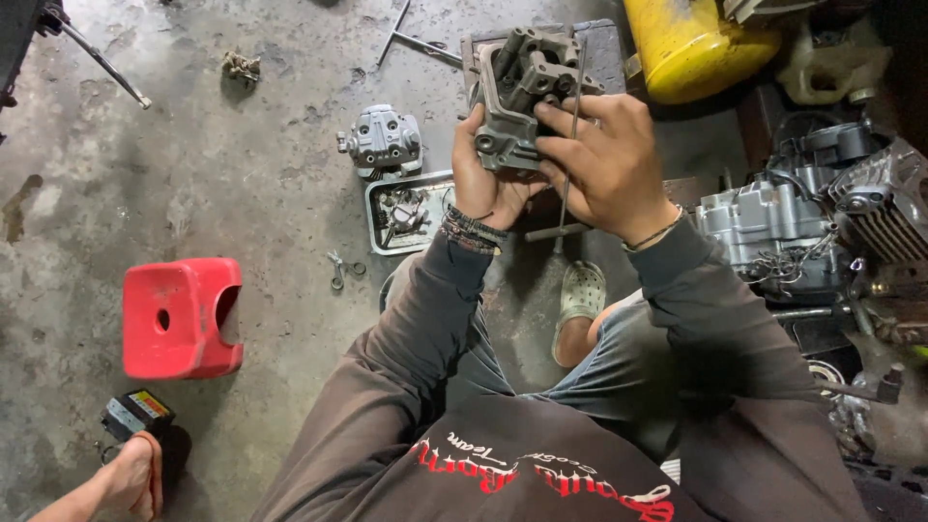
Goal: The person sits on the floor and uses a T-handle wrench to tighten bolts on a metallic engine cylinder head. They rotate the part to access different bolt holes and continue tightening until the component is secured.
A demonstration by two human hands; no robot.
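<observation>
Upper centre of frame: grey cylinder head [522, 92] held up between both hands; left hand [483, 179] cups its lower left edge, fingers curled shut around the casting; right hand [609, 159] wraps its right side, fingers pressed onto the metal, a thin T-handle tool [572, 135] running between them; metal tray [379, 217] with parts below left; red stool [182, 317] at left; engine block [773, 232] at right.
</observation>
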